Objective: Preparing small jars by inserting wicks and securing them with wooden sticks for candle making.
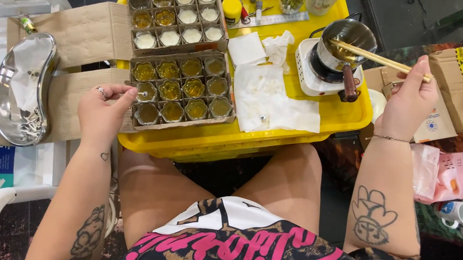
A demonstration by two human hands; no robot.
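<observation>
**Chopsticks over the pot, fingers at the jars**

The right hand (408, 101) pinches a pair of chopsticks (368, 55), their tips resting in the small metal pot (343, 44) on a white hotplate (313, 75). The sticks look light, stiff and best gripped near their thick ends. The left hand (103, 112), fingers curled, touches the edge of the near cardboard tray of small glass jars (180, 92), probably fragile and slippery. All of it sits on a yellow tray (337, 116) across the lap, in a crowded workspace.
</observation>
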